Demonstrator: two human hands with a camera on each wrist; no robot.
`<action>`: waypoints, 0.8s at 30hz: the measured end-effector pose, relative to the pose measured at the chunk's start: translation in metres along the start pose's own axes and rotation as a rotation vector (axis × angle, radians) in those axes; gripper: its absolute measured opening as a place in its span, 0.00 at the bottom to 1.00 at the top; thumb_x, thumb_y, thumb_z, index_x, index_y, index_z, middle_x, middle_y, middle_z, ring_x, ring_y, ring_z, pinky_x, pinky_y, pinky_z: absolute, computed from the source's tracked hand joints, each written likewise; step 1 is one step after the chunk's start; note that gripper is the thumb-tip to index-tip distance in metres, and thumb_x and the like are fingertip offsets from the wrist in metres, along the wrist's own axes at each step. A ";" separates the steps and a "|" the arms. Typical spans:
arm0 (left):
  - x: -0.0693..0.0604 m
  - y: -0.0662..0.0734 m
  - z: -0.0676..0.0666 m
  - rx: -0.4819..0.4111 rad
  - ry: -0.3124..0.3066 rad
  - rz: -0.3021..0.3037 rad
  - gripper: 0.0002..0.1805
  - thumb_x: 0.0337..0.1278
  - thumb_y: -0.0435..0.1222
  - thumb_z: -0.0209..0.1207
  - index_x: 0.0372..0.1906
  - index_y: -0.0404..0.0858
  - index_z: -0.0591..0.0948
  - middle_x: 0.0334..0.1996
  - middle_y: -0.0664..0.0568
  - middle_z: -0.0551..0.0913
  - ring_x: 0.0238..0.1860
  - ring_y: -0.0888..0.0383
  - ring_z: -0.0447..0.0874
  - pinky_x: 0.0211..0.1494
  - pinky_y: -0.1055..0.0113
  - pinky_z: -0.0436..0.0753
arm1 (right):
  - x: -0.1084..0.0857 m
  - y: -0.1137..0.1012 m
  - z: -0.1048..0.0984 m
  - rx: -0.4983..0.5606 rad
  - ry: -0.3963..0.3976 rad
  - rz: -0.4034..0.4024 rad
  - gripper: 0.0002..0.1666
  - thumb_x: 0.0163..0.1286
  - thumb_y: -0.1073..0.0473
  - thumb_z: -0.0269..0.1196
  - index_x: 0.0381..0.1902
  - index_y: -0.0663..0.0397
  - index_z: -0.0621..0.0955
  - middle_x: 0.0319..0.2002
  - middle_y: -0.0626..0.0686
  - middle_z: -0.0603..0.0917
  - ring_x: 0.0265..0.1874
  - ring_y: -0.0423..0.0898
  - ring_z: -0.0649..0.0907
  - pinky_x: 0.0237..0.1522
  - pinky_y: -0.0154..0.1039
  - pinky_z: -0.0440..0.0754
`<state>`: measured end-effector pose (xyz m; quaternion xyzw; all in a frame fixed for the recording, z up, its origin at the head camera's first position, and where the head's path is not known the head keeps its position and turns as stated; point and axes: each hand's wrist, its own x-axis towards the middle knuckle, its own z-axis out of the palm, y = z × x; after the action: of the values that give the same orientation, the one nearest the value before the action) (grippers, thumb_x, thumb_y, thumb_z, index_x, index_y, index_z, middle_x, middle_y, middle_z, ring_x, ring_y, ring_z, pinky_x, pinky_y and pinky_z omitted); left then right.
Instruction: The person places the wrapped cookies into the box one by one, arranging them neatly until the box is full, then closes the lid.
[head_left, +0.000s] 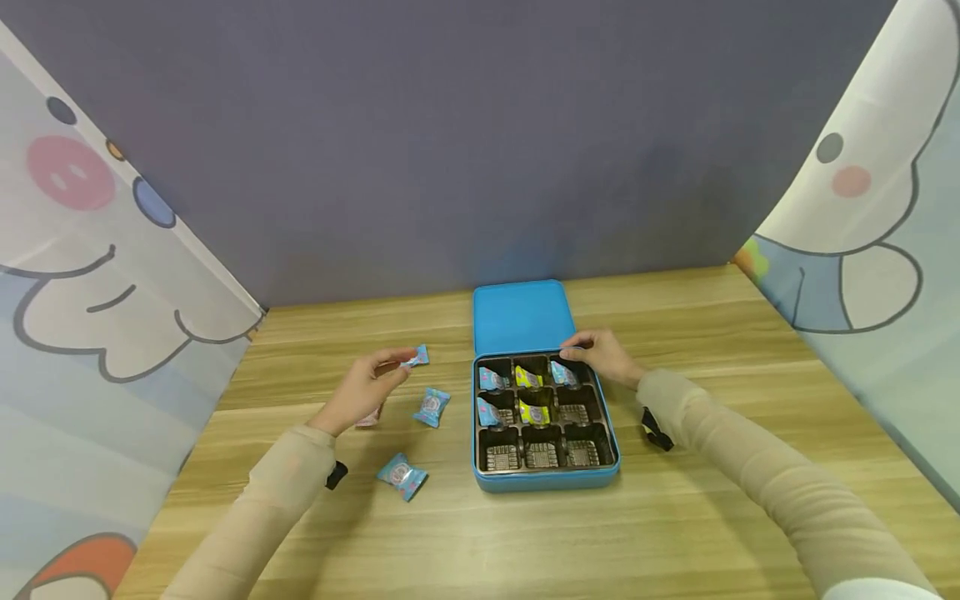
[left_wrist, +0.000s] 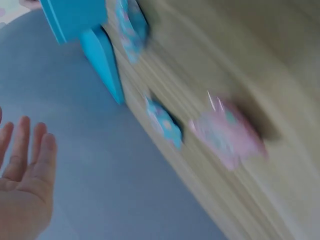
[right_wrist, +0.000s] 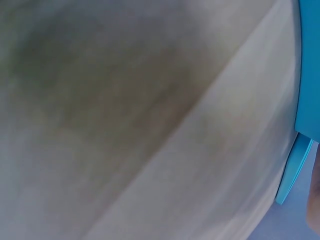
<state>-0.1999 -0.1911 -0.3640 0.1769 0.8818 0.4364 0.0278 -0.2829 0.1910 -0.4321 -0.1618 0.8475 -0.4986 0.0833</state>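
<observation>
A blue tin box (head_left: 546, 481) stands on the table with its lid folded back. Its dark tray (head_left: 542, 452) has square compartments; blue and yellow wrapped candies (head_left: 528, 377) sit in all of the back row and in the left and centre of the middle row. The right hand (head_left: 603, 357) holds the back right corner, thumb and fingers about the rim; the right wrist view shows only its edge. The left hand (head_left: 365, 387) hovers with fingers extended beside a blue candy (head_left: 422, 356), apparently holding nothing. Near it lie a pink candy (left_wrist: 227, 132) and another blue candy (head_left: 432, 407).
A third loose blue candy (head_left: 403, 476) lies nearer the front, left of the tin. The blue lid (head_left: 521, 317) lies behind the tin, near a grey wall (head_left: 480, 150). Printed cartoon panels flank the wooden table (head_left: 675, 517).
</observation>
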 end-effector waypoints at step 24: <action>0.070 -0.069 -0.015 0.056 -0.148 -0.250 0.29 0.56 0.36 0.60 0.63 0.34 0.68 0.66 0.44 0.64 0.70 0.39 0.49 0.71 0.44 0.52 | 0.000 0.001 -0.001 0.018 -0.006 -0.008 0.15 0.63 0.58 0.61 0.45 0.61 0.81 0.48 0.62 0.79 0.47 0.57 0.78 0.50 0.47 0.78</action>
<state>-0.2882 -0.2174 -0.4009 0.0982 0.9043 0.3903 0.1420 -0.2835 0.1918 -0.4327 -0.1659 0.8420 -0.5062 0.0855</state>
